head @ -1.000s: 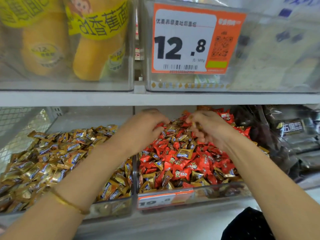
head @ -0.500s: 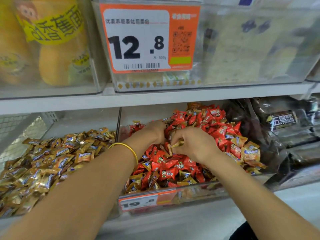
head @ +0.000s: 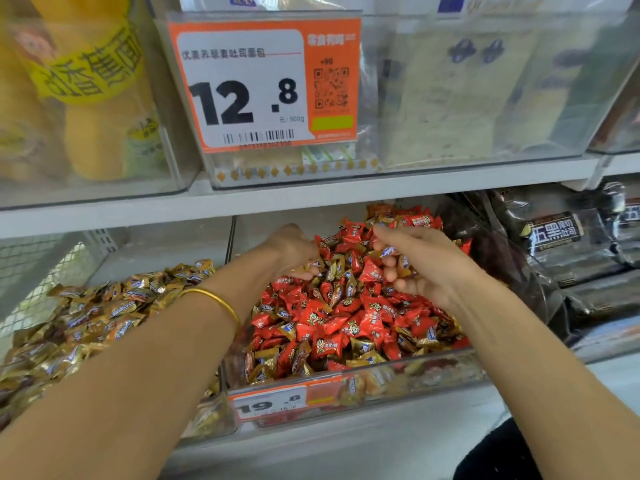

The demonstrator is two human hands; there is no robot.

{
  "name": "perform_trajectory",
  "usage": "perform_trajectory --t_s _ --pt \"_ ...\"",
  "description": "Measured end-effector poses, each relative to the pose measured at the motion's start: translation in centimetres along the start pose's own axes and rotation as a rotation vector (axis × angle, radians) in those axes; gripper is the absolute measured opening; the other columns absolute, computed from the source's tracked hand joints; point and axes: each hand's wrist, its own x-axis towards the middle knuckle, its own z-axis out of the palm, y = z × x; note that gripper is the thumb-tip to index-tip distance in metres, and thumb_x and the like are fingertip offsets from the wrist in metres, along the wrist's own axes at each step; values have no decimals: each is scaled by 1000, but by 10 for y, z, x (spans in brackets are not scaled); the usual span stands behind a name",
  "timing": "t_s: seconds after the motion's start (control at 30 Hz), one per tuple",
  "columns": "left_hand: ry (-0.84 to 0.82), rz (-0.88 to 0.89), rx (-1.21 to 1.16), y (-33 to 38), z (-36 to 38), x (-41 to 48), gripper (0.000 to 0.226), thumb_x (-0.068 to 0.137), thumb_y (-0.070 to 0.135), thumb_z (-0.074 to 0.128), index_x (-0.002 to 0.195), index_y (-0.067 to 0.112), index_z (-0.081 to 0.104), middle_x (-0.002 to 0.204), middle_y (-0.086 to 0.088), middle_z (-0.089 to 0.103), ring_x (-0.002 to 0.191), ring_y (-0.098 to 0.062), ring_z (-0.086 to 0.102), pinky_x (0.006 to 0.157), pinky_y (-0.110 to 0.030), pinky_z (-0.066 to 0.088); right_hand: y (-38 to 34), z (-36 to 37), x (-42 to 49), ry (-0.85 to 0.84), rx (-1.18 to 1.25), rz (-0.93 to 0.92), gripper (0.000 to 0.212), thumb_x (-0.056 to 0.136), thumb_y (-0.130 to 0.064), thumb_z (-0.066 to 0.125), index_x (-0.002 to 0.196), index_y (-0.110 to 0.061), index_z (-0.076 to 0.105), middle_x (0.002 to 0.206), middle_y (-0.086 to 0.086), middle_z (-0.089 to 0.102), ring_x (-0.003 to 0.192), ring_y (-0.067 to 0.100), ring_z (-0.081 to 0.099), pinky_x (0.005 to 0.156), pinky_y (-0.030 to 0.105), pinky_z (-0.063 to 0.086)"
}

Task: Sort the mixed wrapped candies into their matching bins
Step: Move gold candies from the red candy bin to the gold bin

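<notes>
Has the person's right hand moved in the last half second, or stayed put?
Yes. Against the 19.8 price tag, the right hand has shifted right and farther back, away from the left hand, pinching gold candies.

A retail shop. Orange price tags [head: 265, 84] front clear bins [head: 346, 393] of loose wrapped candies [head: 346, 317]. The bins sit on tiered shelves [head: 311, 199].
</notes>
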Motion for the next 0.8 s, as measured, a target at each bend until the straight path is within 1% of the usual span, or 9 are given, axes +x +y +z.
perform_trajectory --t_s 0.07,0.17,0.23,0.3,0.37,0.47,0.53,0.63,0.8 --pt "-16 51 112 -1 4 -1 32 92 -3 48 121 12 46 92 -3 49 73 -14 61 64 -23 57 0 4 2 15 -15 -29 9 91 -17 61 94 -9 62 70 6 57 46 11 54 40 20 44" --pt "-56 121 315 -3 12 -1 40 92 -7 39 116 20 56 125 -7 50 85 -15 61 66 -22 55 1 8 6 38 -51 -58 18 90 1 56 103 -10 61 85 11 65 44 11 53 40 20 43" --pt "-79 151 360 -1 16 0 46 90 -8 40 119 23 57 142 -5 40 97 -17 59 69 -22 54 0 9 9 71 -65 -78 20 90 3 53 102 -10 62 83 9 66 45 11 53 39 20 41" --pt "-157 142 310 1 17 -1 53 89 -6 44 131 25 50 146 -1 35 106 -13 50 79 -24 52 0 8 11 97 -58 -93 20 90 3 51 99 -10 63 80 8 64 47 11 55 38 19 41" --pt "-244 119 233 1 16 -2 55 88 1 52 136 25 44 147 1 32 117 -11 43 85 -24 49 1 7 14 114 -43 -110 19 91 3 50 99 -9 63 80 9 63 49 12 56 37 19 41" --pt "-237 159 332 -1 21 2 54 86 17 65 136 23 44 146 1 32 125 -16 43 85 -25 49 0 6 16 126 -13 -121 19 92 3 50 100 -9 62 80 9 63 48 12 56 37 19 40" --pt "-150 223 427 -2 27 6 50 83 22 69 128 19 49 138 -2 41 116 -20 50 77 -27 49 0 6 17 128 -2 -127 18 91 2 50 100 -9 61 81 9 63 48 12 56 37 19 40" --pt "-23 353 522 -5 34 11 27 80 15 70 105 13 60 118 -4 55 105 -20 54 77 -24 41 0 8 17 124 2 -136 18 91 2 50 98 -10 62 80 9 63 49 13 56 38 20 41" --pt "92 365 383 -3 22 7 9 83 6 65 89 13 64 100 2 57 84 -11 53 72 -21 41 2 8 15 119 8 -154 19 92 2 50 101 -9 62 81 10 64 50 14 57 39 21 43"
